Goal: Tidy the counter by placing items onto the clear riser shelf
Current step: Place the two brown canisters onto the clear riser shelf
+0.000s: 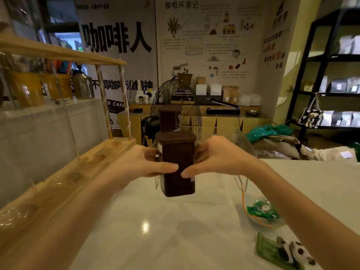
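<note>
Both my hands grip a tall dark-brown square canister [178, 182] with a brown lid, in the middle of the view. My left hand [140, 164] holds its left side and my right hand [218, 158] its right side, thumbs nearly meeting across the front. The canister looks lifted slightly off the white counter [155, 230]. Right behind it stands the clear riser shelf [241, 141], hard to make out except for its edges and its right leg. A second matching canister [169, 119] rises behind and above the held one; its base is hidden.
A wooden rack [81, 164] with glass vessels runs along the counter's left side. At the right are a glass bowl of green-wrapped sweets [263, 213] and a green packet with a small spotted toy [282, 252]. A wire fan guard [192, 114] stands beyond the counter.
</note>
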`<state>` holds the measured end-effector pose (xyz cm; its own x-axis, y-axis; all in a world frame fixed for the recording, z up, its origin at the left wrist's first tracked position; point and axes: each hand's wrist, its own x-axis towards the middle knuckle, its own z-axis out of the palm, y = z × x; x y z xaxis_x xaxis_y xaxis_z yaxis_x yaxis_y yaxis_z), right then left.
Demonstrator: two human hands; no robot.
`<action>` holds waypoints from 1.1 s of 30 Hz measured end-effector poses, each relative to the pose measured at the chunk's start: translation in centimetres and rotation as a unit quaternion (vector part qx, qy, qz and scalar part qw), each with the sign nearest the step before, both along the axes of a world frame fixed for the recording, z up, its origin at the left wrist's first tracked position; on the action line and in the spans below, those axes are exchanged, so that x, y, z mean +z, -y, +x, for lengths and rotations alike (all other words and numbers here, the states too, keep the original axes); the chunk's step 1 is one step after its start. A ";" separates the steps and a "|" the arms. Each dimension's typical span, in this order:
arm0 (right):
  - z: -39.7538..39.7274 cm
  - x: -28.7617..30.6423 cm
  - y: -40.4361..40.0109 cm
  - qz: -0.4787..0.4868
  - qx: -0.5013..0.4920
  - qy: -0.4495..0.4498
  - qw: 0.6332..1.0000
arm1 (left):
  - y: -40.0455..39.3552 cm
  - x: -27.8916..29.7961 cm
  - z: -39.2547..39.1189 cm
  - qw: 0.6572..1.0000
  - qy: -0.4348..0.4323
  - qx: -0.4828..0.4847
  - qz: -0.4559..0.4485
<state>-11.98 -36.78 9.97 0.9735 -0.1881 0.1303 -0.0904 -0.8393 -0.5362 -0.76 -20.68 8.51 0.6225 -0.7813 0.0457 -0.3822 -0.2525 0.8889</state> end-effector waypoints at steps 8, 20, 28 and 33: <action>2.4 2.2 3.4 0.040 -0.081 0.111 0.990 | 5.5 2.9 3.7 0.995 0.005 -0.013 -0.099; 8.6 -1.2 10.0 0.088 -0.142 0.124 0.978 | 13.3 -0.6 9.6 0.988 0.052 -0.014 -0.143; 10.9 -2.0 11.5 0.069 -0.157 0.113 0.979 | 14.8 -1.3 11.0 0.990 0.081 0.013 -0.119; 11.6 -2.1 11.9 0.066 -0.177 0.115 0.975 | 15.4 -1.3 11.3 0.987 0.116 0.037 -0.103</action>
